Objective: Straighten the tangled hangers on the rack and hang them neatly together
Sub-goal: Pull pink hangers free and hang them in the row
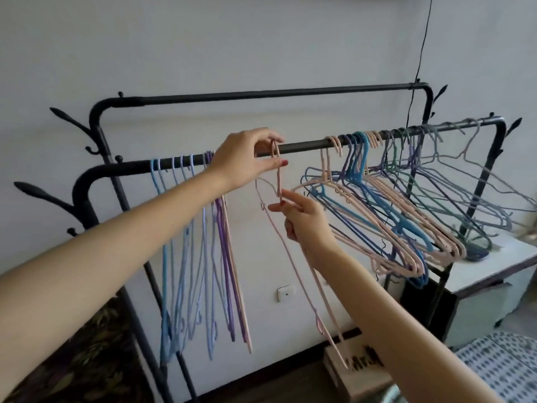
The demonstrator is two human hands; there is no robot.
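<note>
A black clothes rack has a near rail running left to right. My left hand pinches the hook of a pink hanger right at the rail. My right hand grips the same hanger at its neck, just below the hook; the hanger's body hangs edge-on toward the floor. To the left, a straightened group of blue, purple and pink hangers hangs close together. To the right, a tangled bunch of pink, blue, purple and green hangers hangs skewed across the rail.
A second, higher rail runs behind. Branch-like pegs stick out at the rack's left end. A white cabinet stands at right under the tangle. A cardboard box lies on the floor below. A black cord hangs down the wall.
</note>
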